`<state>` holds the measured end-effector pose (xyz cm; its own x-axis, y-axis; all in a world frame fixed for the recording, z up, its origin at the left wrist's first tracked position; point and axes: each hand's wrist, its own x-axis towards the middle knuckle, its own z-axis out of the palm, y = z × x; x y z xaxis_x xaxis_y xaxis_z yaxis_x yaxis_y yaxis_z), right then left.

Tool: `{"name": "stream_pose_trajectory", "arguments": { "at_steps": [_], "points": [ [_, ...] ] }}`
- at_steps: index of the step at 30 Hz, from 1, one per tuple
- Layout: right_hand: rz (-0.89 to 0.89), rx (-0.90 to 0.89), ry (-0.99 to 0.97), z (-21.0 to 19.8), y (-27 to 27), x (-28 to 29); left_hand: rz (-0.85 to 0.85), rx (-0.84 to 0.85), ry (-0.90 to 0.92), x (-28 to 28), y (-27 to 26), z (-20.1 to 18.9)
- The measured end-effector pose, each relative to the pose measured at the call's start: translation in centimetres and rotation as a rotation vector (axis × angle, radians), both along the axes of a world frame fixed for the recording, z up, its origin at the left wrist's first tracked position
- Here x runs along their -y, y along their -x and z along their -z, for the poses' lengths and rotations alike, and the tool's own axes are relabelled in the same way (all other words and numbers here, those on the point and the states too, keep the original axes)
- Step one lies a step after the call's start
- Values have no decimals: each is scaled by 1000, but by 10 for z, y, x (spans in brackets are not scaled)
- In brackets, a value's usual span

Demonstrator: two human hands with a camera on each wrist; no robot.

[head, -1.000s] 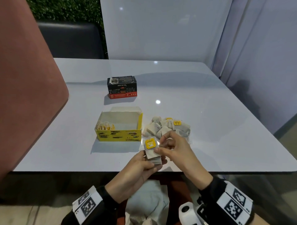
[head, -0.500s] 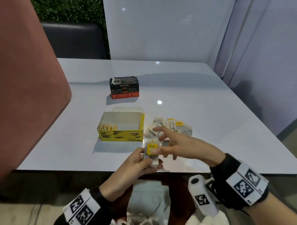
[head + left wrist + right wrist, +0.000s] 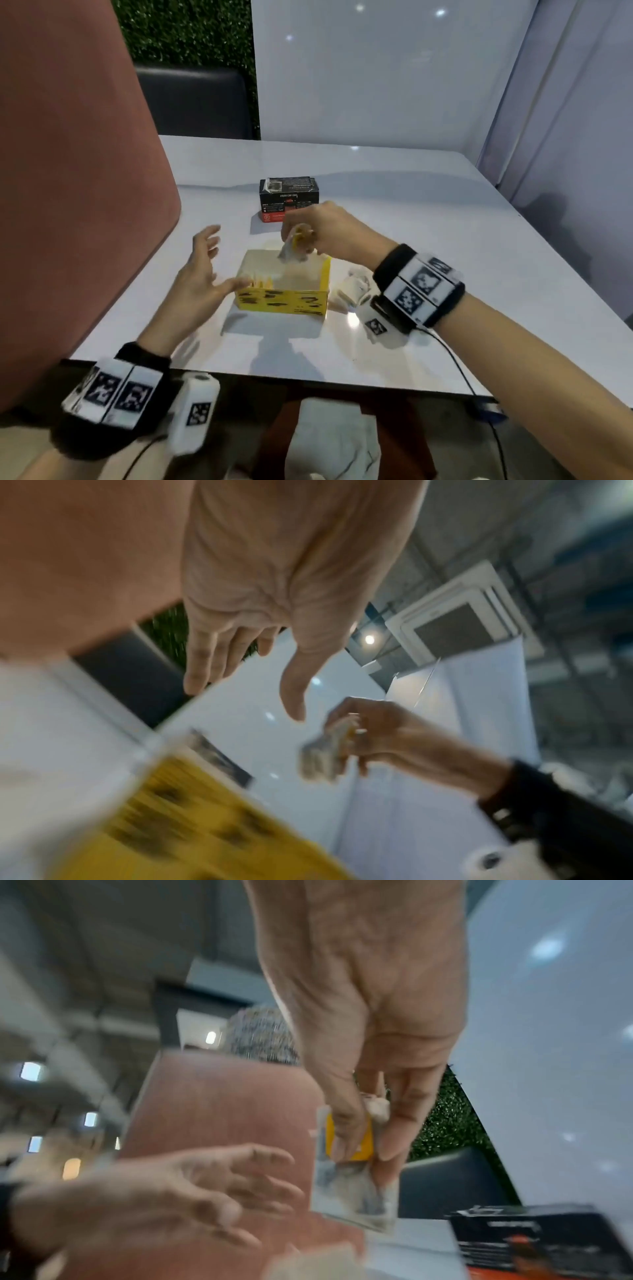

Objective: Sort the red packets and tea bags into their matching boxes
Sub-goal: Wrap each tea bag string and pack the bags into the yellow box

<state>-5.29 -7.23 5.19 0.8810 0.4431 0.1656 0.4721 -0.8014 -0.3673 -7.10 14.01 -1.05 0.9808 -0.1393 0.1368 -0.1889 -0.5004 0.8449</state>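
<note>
since the earlier frame, the stack of tea bags [image 3: 294,247] is carried from the near table edge to a position above the yellow box [image 3: 283,297], gripped between the fingers and thumb of the right hand [image 3: 323,229]. the left hand [image 3: 198,277] is released, fingers spread, thumb close to the left wall of the yellow box; contact cannot be confirmed. some tea bags are already seen standing in the left end of the yellow box. a loose pile of tea bags [image 3: 352,289] remains just right of the yellow box, partly hidden by the right wrist. the black box [image 3: 289,198] stands behind the yellow box. no red packets are visible outside it, and its contents are hidden. both wrist views are blurred.
</note>
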Motion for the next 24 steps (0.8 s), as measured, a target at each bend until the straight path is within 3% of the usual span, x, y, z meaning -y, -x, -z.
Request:
{"name": "stream_pose_trajectory", "arguments": {
  "at_steps": [3,7,15,21,24],
  "points": [
    [-103,-133,262,20,-28,-13,157,-65,-256,-23,-27,13],
    [-172,-232,383,44,-39,-20,392,-83,-470,-21,-43,21],
    [-204,-289,344,55,-37,-36,288,-88,-528,-9,-42,22],
    [-62,-353,208,61,-33,-28,270,-109,-521,-9,-38,23],
    [-4,-384,233,63,-31,-22,256,-117,-517,-7,-36,23]
  ]
}}
